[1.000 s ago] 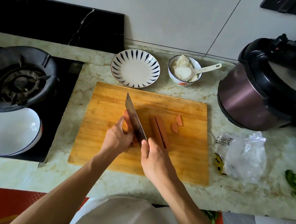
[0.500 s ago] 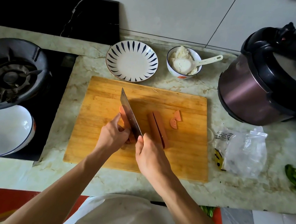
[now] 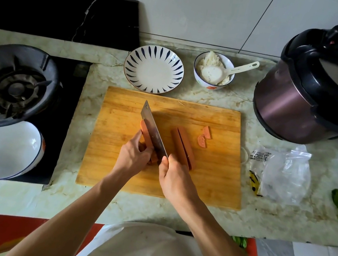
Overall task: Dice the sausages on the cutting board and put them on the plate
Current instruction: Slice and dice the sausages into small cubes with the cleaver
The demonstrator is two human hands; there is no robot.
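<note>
A: Sausage where?
B: Board centre-left, under cleaver. Left hand pinches it steady; right hand wraps the cleaver handle.
A: Other pieces?
B: Split sausage just at 3 o'clock of the blade, two slices beyond. Plate at 12, off board.

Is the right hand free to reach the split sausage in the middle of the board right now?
Probably not yet: the right hand grips the cleaver, though the split sausage lies uncovered beside it.
</note>
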